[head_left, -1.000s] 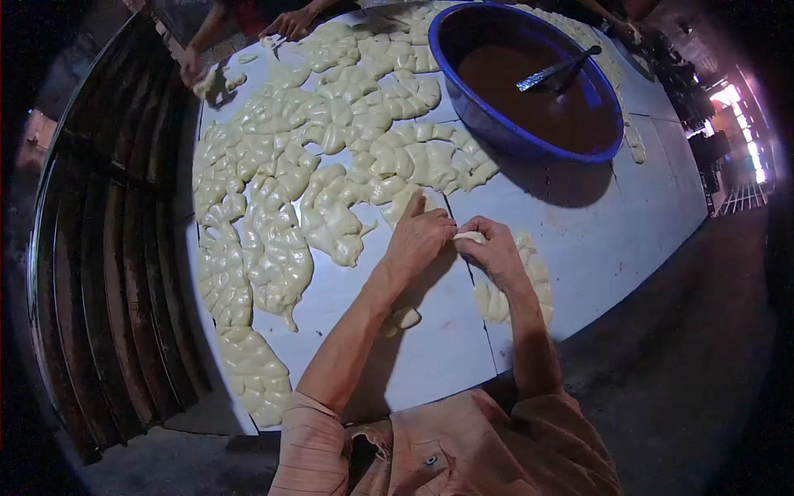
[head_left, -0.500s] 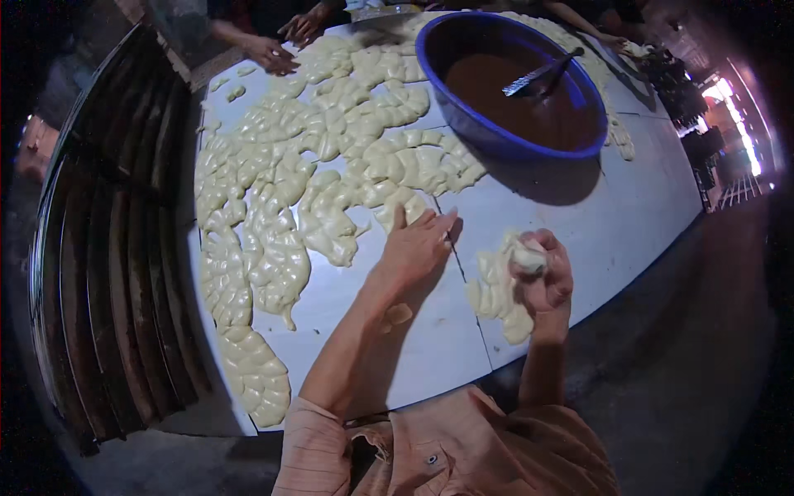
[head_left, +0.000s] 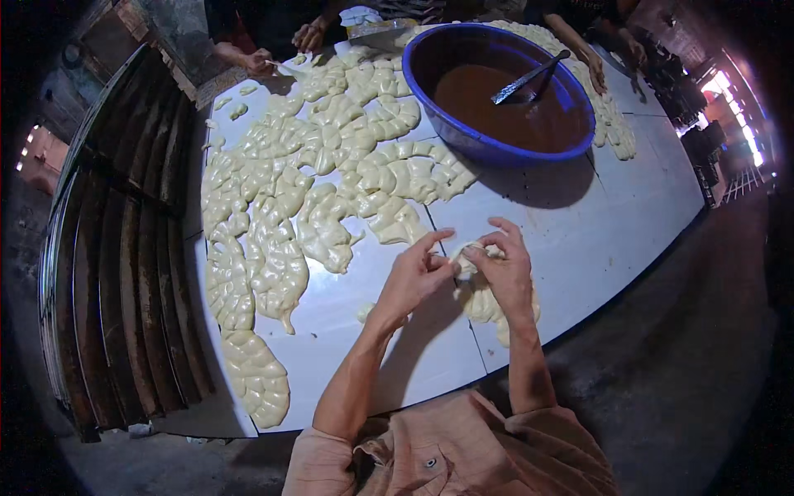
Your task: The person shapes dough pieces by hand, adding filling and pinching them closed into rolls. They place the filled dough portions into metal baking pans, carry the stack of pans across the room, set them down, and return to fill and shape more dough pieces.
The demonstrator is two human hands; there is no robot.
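Pale, glossy dough lies in front of me on the table, partly under my right hand point(head_left: 506, 269). That hand pinches a small lump of dough point(head_left: 466, 264) between its thumb and fingers, a little above the table. My left hand point(head_left: 416, 277) meets it from the left, fingers curled and the fingertips closed at the lump's edge. The rest of the near dough piece point(head_left: 484, 307) lies beneath and is partly hidden by the right hand. Many shaped dough pieces point(head_left: 273, 198) spread in joined rows over the left half of the table.
A blue basin point(head_left: 496, 136) of brown liquid, with a metal-handled utensil point(head_left: 529, 76) in it, stands at the far right of the white table point(head_left: 628, 215). Stacked dark metal trays point(head_left: 124, 281) stand on the left. Co-workers' hands point(head_left: 258, 62) are at the far edge.
My left hand has lifted from the table and moved to the dough lump. My right hand has come left with the lump. Co-workers' hands have shifted at the far side.
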